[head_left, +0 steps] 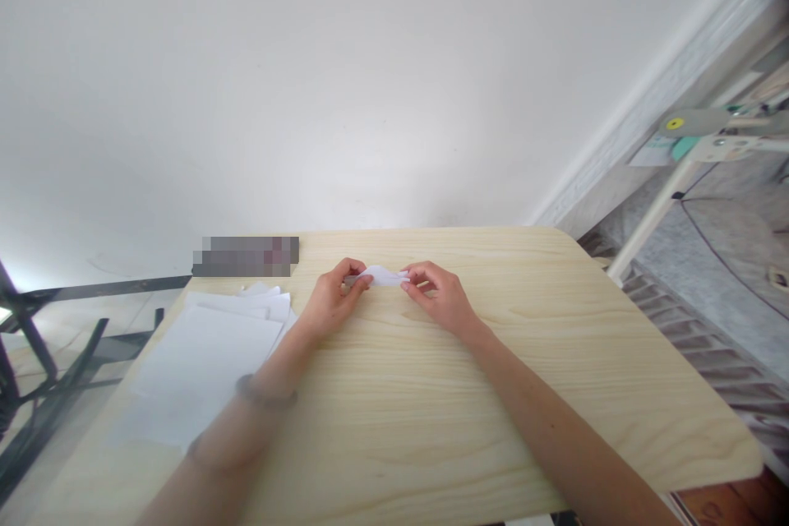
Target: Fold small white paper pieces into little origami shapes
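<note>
A small folded piece of white paper [385, 275] is held up between my two hands, over the far middle part of the wooden table [407, 411]. My left hand [336, 296] pinches its left end between thumb and fingers. At the right end, the thumb and fingertips of my right hand [439, 294] close on the paper. Its middle bows upward slightly, and the fingers hide both ends. A dark band [265, 392] circles my left wrist.
Several loose white sheets [215, 345] lie overlapping at the table's left side. Behind them is a pixelated dark patch [246, 256]. A white wall [370, 82] rises beyond the table. To the right stands a pale metal frame [653, 214], and dark metal legs [62, 378] are at the left.
</note>
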A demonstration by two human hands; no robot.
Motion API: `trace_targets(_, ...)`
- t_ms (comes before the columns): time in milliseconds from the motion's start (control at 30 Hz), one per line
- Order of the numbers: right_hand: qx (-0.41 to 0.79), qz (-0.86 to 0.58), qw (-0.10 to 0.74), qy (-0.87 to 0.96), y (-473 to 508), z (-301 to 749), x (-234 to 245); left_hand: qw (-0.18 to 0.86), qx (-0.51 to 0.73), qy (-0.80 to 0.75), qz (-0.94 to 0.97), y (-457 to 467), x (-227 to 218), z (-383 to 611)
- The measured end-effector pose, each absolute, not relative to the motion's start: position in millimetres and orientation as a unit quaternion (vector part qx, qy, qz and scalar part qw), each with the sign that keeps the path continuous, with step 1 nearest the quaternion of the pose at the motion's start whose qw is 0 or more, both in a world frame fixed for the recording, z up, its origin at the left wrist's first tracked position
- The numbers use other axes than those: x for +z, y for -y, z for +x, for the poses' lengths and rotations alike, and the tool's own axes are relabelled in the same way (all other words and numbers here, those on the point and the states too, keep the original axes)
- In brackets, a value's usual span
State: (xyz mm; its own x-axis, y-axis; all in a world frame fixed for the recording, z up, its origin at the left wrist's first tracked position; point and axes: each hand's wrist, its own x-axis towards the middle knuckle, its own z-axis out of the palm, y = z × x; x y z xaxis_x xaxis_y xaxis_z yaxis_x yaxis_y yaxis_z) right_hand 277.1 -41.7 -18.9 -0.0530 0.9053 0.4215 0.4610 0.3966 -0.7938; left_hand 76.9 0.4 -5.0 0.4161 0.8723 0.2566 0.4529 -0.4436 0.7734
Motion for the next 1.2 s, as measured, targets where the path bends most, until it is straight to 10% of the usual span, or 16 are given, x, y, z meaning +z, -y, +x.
trace_targets(467, 0.189, -0.493, 0.460, 0.713, 43.5, 272.9, -18.7, 0.122, 0.341, -0.344, 0.866, -2.2, -2.4, 75.9)
trace_targets(1200, 0.144, -0.513, 0.525, 0.664, 45.5, 269.9, -13.3, 0.210, 0.337, -0.412, 0.820, 2.3, -5.6, 79.4)
